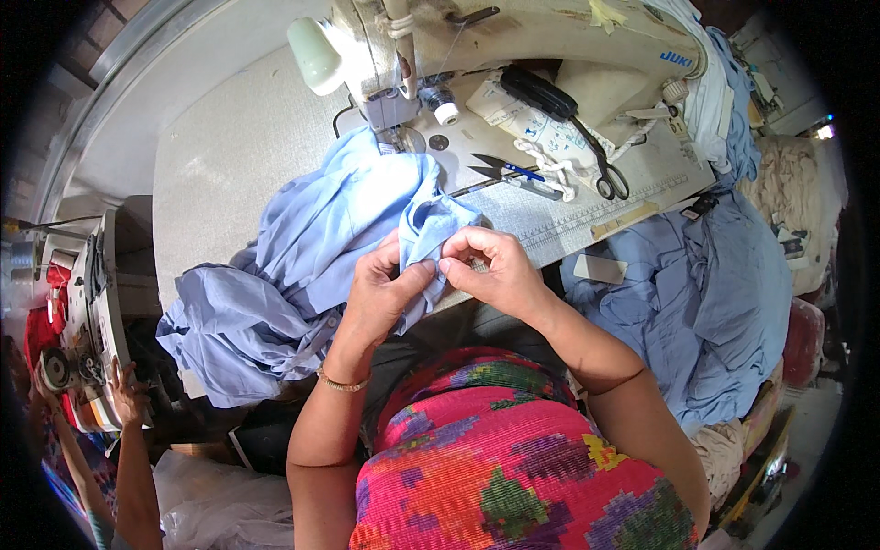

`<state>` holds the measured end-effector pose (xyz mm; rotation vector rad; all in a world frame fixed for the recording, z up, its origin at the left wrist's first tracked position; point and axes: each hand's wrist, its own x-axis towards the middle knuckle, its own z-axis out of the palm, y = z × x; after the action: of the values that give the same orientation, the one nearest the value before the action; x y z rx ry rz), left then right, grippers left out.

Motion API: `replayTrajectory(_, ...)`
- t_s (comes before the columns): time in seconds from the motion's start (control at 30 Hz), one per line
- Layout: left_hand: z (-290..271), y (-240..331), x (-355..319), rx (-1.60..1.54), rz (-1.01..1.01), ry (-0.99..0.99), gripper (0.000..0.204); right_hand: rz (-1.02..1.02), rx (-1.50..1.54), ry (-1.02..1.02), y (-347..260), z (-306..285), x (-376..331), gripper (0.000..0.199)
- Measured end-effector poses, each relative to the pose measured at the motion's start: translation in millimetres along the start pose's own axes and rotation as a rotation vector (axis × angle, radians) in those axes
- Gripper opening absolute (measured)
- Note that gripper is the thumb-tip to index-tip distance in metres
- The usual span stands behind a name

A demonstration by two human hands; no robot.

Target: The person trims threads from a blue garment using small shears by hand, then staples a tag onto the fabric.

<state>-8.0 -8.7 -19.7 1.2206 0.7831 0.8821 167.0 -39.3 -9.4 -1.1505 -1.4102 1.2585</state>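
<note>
A light blue garment (307,220) lies bunched over the front of the sewing machine table, its upper end close to the presser foot. Near the table's front edge, my left hand (387,280) pinches a folded part of this cloth between thumb and fingers. My right hand (490,266) grips the same fold from the other side, its thumb tip almost meeting the left thumb. A small loop of the cloth stands up just above my fingers. The sewing machine (394,92) stands directly beyond, and its lamp lights the fabric.
Thread snips (518,174) and black-handled scissors (607,170) lie on the table (215,151) right of the needle. A pile of blue garments (697,302) sits to the right. At far left, another person's hand (126,392) is beside a second machine. Clear plastic (220,500) lies below.
</note>
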Motion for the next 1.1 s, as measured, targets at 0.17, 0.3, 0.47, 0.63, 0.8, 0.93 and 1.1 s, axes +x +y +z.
replayTrajectory(0.17, 0, -1, -1, -0.036, -0.022, -0.005, 0.016, -0.03, -0.013, 0.01, 4, 0, 1, 0.01)
replayTrajectory(0.3, -1, 1, -1, -0.071, -0.067, 0.01, 0.017, -0.153, -0.165, 0.07, -3, -1, 0, 0.009)
replayTrajectory(0.47, -1, -2, -1, -0.034, -0.023, 0.004, 0.016, -0.259, -0.306, 0.094, -10, 1, -5, 0.009)
replayTrajectory(0.63, 1, 0, -1, 0.011, 0.015, 0.005, 0.01, -0.203, -0.327, 0.081, -11, 0, -5, 0.01)
replayTrajectory(0.8, 2, -1, 0, 0.142, 0.111, 0.009, 0.013, -0.142, -0.312, 0.077, -11, 1, -3, 0.009)
replayTrajectory(0.93, 7, 2, 1, 0.293, 0.226, 0.022, 0.015, -0.119, -0.321, 0.103, -6, 3, -2, 0.009)
replayTrajectory(1.1, 9, 2, 0, 0.353, 0.239, 0.035, 0.016, -0.127, -0.403, 0.138, -6, 8, -2, 0.009)
